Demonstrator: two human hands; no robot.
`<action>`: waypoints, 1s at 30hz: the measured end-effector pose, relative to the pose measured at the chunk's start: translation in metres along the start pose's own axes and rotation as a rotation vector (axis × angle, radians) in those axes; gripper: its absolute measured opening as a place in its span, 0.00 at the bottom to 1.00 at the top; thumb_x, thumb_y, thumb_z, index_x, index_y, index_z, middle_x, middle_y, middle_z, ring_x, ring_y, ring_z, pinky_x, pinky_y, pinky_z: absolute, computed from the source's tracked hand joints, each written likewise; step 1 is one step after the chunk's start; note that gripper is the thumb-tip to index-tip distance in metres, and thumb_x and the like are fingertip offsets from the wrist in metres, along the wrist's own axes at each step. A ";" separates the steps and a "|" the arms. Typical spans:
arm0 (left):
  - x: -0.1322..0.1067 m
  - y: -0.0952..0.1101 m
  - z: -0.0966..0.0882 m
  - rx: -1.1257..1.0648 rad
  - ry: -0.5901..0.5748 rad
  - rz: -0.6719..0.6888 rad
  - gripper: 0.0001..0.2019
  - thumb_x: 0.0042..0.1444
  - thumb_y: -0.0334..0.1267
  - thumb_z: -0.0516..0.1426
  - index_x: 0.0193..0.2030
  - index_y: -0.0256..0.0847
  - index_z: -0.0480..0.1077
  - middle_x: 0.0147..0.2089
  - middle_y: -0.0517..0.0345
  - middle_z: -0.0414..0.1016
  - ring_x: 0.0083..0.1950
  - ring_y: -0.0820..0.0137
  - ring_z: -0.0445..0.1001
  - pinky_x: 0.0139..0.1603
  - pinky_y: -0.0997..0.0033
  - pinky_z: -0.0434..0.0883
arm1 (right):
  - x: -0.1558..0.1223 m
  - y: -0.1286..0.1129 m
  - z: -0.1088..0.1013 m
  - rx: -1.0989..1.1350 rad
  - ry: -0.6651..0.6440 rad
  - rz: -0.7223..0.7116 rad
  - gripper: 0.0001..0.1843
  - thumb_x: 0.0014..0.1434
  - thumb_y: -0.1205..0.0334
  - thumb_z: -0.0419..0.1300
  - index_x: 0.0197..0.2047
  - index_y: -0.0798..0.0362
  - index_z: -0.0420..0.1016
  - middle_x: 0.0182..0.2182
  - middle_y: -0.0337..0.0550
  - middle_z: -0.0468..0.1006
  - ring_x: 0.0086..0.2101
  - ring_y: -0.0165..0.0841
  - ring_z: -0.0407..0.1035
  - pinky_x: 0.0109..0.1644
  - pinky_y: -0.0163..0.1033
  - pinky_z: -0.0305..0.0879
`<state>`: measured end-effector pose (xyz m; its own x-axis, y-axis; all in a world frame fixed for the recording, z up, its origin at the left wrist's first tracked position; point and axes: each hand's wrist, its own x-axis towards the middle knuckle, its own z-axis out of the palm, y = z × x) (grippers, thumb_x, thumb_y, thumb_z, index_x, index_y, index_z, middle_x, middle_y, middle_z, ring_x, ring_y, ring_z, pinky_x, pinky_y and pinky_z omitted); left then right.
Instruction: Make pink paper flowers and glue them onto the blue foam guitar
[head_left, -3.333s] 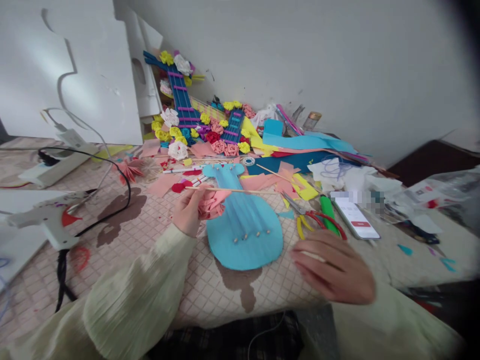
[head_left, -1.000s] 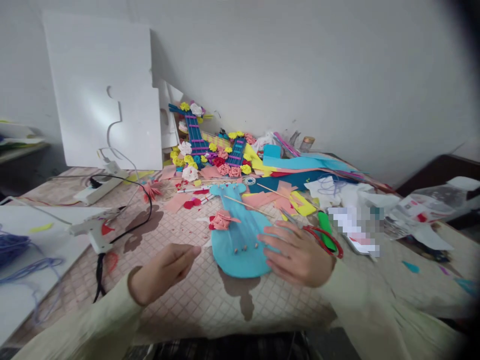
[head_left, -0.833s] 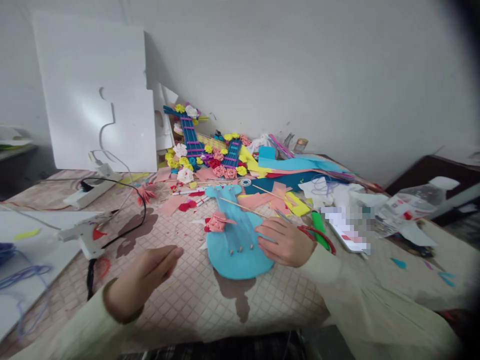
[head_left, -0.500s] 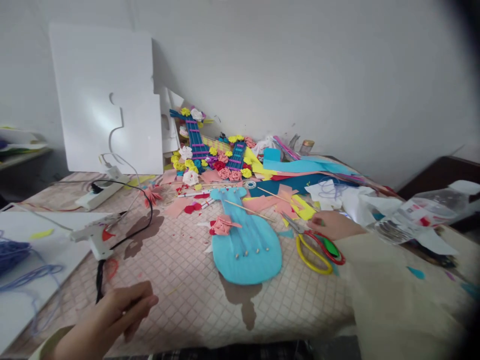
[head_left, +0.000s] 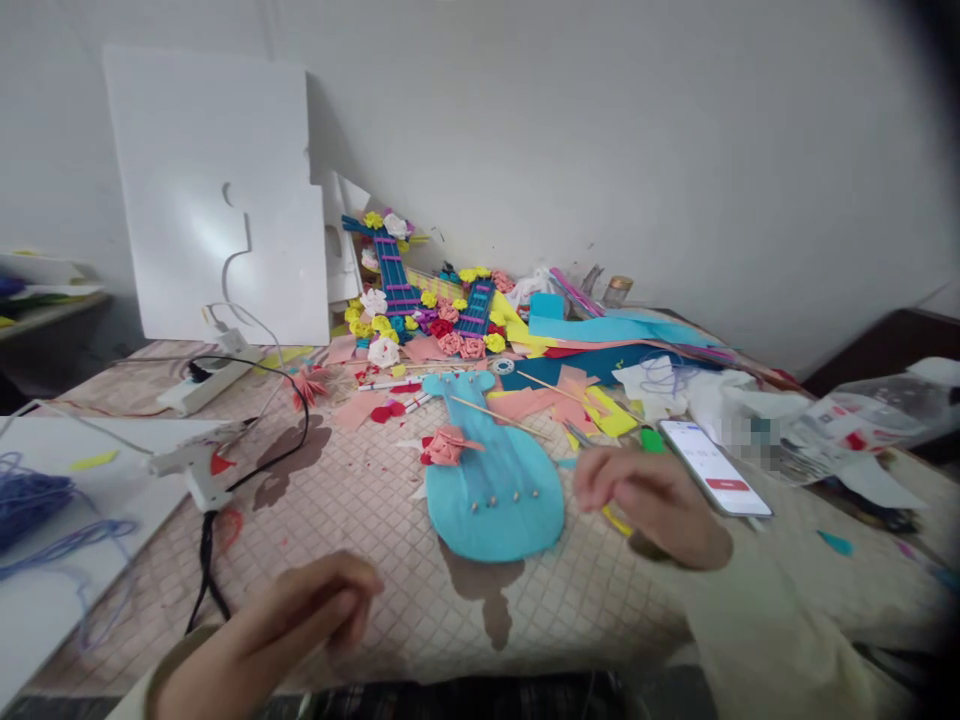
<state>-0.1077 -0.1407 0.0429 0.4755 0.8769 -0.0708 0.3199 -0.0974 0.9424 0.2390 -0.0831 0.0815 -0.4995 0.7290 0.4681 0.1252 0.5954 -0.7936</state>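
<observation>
A light blue guitar-shaped foam cutout (head_left: pixel 491 490) lies flat in the middle of the table, with a pink paper flower (head_left: pixel 444 446) on its left edge and a thin wooden skewer (head_left: pixel 495 415) across its neck. My right hand (head_left: pixel 649 500) is just right of the cutout, blurred, fingers curled down over the scissors, whose yellow handle (head_left: pixel 613 520) shows beneath. A green object (head_left: pixel 651 438) lies behind it. My left hand (head_left: pixel 300 615) hovers near the table's front edge, fingers drawn together with nothing seen in them.
A phone (head_left: pixel 712 468) lies right of my right hand. A glue gun (head_left: pixel 196 465) with a black cord and a power strip (head_left: pixel 206 385) sit at the left. Blue yarn (head_left: pixel 30 500) rests on a white board. Finished flower-covered pieces (head_left: pixel 420 310) and coloured sheets crowd the back; white foam board (head_left: pixel 217 200) leans on the wall.
My left hand let go of the pink flower and skewer, leaving them on the cutout, and drew back toward me. My right hand left the cutout, reached right, and now covers the scissors.
</observation>
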 end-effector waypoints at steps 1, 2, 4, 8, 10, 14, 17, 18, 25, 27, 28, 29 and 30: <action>0.012 0.014 0.006 0.013 0.019 0.045 0.08 0.56 0.37 0.50 0.40 0.41 0.69 0.28 0.59 0.71 0.30 0.74 0.69 0.32 0.77 0.68 | 0.005 -0.009 0.016 -0.046 -0.068 -0.112 0.08 0.56 0.63 0.51 0.31 0.55 0.70 0.28 0.45 0.72 0.29 0.30 0.67 0.32 0.37 0.65; 0.023 0.026 0.012 0.032 0.006 0.094 0.09 0.55 0.36 0.51 0.42 0.42 0.68 0.32 0.57 0.72 0.34 0.73 0.69 0.34 0.76 0.68 | 0.009 -0.017 0.030 -0.110 -0.105 -0.222 0.05 0.54 0.68 0.53 0.32 0.55 0.70 0.29 0.45 0.72 0.30 0.29 0.67 0.32 0.36 0.65; 0.040 0.047 0.024 0.029 0.039 0.238 0.11 0.55 0.34 0.51 0.46 0.44 0.67 0.38 0.55 0.72 0.39 0.71 0.69 0.38 0.74 0.68 | 0.015 -0.030 0.049 -0.242 -0.133 -0.416 0.04 0.50 0.69 0.54 0.29 0.56 0.69 0.29 0.46 0.73 0.30 0.30 0.66 0.34 0.37 0.65; 0.056 0.068 0.043 -0.002 0.042 0.439 0.15 0.54 0.32 0.52 0.49 0.45 0.66 0.47 0.52 0.69 0.44 0.69 0.68 0.42 0.70 0.68 | 0.016 -0.038 0.065 -0.448 -0.178 -0.625 0.07 0.49 0.65 0.53 0.22 0.56 0.68 0.24 0.44 0.72 0.28 0.31 0.64 0.32 0.38 0.64; 0.058 0.073 0.050 -0.008 0.004 0.485 0.16 0.52 0.32 0.55 0.49 0.44 0.67 0.45 0.52 0.68 0.45 0.68 0.68 0.43 0.69 0.68 | 0.014 -0.037 0.068 -0.521 -0.199 -0.651 0.10 0.50 0.64 0.52 0.19 0.55 0.67 0.21 0.43 0.70 0.27 0.31 0.64 0.33 0.38 0.64; 0.060 0.076 0.061 0.056 0.042 0.562 0.18 0.47 0.31 0.59 0.47 0.43 0.69 0.43 0.52 0.68 0.44 0.67 0.67 0.45 0.67 0.68 | 0.010 -0.035 0.072 -0.632 -0.222 -0.633 0.13 0.52 0.63 0.51 0.18 0.54 0.68 0.21 0.42 0.70 0.27 0.31 0.65 0.33 0.38 0.64; 0.058 0.075 0.065 0.110 0.135 0.614 0.14 0.46 0.29 0.60 0.42 0.42 0.73 0.38 0.52 0.69 0.39 0.69 0.69 0.38 0.70 0.69 | 0.009 -0.033 0.074 -0.719 -0.217 -0.632 0.14 0.52 0.63 0.51 0.18 0.55 0.67 0.20 0.42 0.70 0.26 0.31 0.64 0.30 0.39 0.63; 0.057 0.074 0.065 0.101 0.170 0.621 0.12 0.45 0.28 0.60 0.39 0.42 0.74 0.36 0.54 0.69 0.36 0.71 0.69 0.35 0.71 0.69 | 0.008 -0.033 0.074 -0.750 -0.224 -0.633 0.14 0.52 0.63 0.52 0.18 0.55 0.68 0.21 0.42 0.70 0.26 0.32 0.64 0.30 0.39 0.63; 0.048 0.065 0.051 0.003 0.301 0.473 0.07 0.48 0.27 0.57 0.31 0.42 0.73 0.28 0.59 0.70 0.30 0.73 0.69 0.30 0.73 0.67 | 0.001 -0.028 0.070 -0.835 -0.355 -0.595 0.10 0.54 0.63 0.52 0.26 0.57 0.72 0.32 0.45 0.73 0.32 0.34 0.65 0.33 0.40 0.64; 0.049 0.059 0.045 0.079 0.337 0.451 0.07 0.50 0.27 0.56 0.31 0.42 0.73 0.30 0.58 0.72 0.32 0.72 0.70 0.32 0.72 0.67 | 0.000 -0.028 0.071 -0.836 -0.349 -0.594 0.10 0.54 0.64 0.52 0.25 0.57 0.72 0.31 0.45 0.74 0.32 0.34 0.65 0.33 0.41 0.65; 0.050 0.056 0.043 0.127 0.370 0.448 0.07 0.50 0.27 0.55 0.32 0.41 0.72 0.31 0.58 0.73 0.33 0.71 0.70 0.34 0.72 0.67 | 0.000 -0.029 0.071 -0.832 -0.339 -0.595 0.10 0.53 0.64 0.53 0.25 0.57 0.72 0.31 0.45 0.74 0.32 0.35 0.66 0.34 0.41 0.65; 0.050 0.052 0.040 0.179 0.405 0.444 0.07 0.50 0.27 0.55 0.32 0.41 0.72 0.32 0.58 0.73 0.34 0.71 0.70 0.34 0.72 0.67 | 0.000 -0.031 0.072 -0.825 -0.329 -0.598 0.10 0.53 0.65 0.53 0.24 0.56 0.71 0.30 0.45 0.75 0.32 0.35 0.66 0.34 0.42 0.65; 0.050 0.049 0.037 0.231 0.437 0.439 0.06 0.50 0.27 0.55 0.32 0.41 0.72 0.32 0.58 0.73 0.34 0.70 0.70 0.35 0.72 0.67 | 0.000 -0.032 0.074 -0.814 -0.321 -0.600 0.09 0.52 0.65 0.53 0.23 0.56 0.71 0.30 0.45 0.75 0.32 0.35 0.66 0.34 0.42 0.65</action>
<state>-0.0382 -0.1187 0.0731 0.2407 0.8384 0.4891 0.3629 -0.5451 0.7558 0.1721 -0.1274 0.0783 -0.8579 0.1884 0.4781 0.2602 0.9615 0.0880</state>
